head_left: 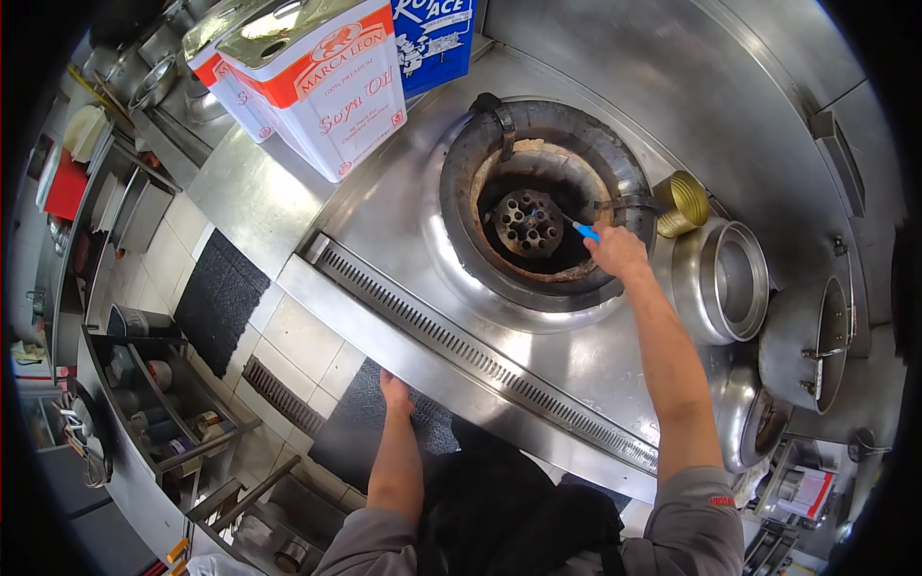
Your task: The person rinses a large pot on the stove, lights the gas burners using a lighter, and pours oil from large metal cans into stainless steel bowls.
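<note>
My right hand point(617, 252) is closed around a blue lighter point(584, 230) with a thin dark tip, held over the round wok burner point(547, 206). The tip points at the perforated burner head point(528, 223) inside the ring. Whether a flame burns there I cannot tell. Down by the front edge of the steel range point(480, 370) is my left hand point(396, 392), its fingers partly hidden and what they hold, if anything, not visible.
Soy oil tins point(336, 106) and a blue tin point(432, 43) stand at the back left. Right of the burner are an open gold can point(682, 204), a steel pot point(735, 278) and a larger pot point(807, 346). Shelves point(178, 413) stand at the lower left.
</note>
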Demonstrator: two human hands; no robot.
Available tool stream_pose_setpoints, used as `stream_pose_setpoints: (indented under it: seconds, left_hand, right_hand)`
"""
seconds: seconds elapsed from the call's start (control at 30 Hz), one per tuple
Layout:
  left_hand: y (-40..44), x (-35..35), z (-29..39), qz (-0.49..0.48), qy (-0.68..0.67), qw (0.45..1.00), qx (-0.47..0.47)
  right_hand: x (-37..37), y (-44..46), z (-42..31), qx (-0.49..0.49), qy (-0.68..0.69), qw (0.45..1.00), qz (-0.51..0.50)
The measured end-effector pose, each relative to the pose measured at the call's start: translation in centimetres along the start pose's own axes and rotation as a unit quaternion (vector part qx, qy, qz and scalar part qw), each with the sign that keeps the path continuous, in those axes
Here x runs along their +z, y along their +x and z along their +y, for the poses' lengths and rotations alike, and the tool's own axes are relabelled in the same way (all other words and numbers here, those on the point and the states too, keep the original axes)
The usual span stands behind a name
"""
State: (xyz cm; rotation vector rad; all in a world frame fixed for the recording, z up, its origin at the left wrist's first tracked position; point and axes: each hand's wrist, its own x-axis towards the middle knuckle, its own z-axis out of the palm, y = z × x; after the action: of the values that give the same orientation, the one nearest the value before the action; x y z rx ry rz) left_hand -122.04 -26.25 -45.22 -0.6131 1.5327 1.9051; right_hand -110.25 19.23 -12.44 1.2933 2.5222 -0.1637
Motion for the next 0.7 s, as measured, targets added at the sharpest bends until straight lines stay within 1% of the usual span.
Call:
stream_pose_setpoints:
  seconds: [0.1,0.3,0.4,0.57,0.7]
  left_hand:
    - [0.2,0.0,-0.1,-0.013,0.02,0.999,0.025]
    - [0.4,-0.2,-0.2,-0.023,0.013,0.999,0.026]
    - [0.3,-0.3,-0.5,-0.036,0.015,0.998,0.046]
    - [-0.6,0.1,-0.2,-0.01,0.0,1.0,0.011]
    - [-0.4,0.2,-0.2,-0.004,-0.009,1.0,-0.005]
  right_hand:
    - [-0.3,-0.4,0.6,-0.002,-0.019,1.0,-0.018]
    - [1.0,0.6,-1.4,-0.007,-0.034,0.998,-0.053]
    - [1.7,1.3,-2.1,-0.007,-0.039,0.997,-0.067]
    - [2.4,1.9,-2.5,-0.008,-0.051,0.995,-0.085]
    - [2.3,1.9,-2.5,-0.007,-0.038,0.996,-0.08]
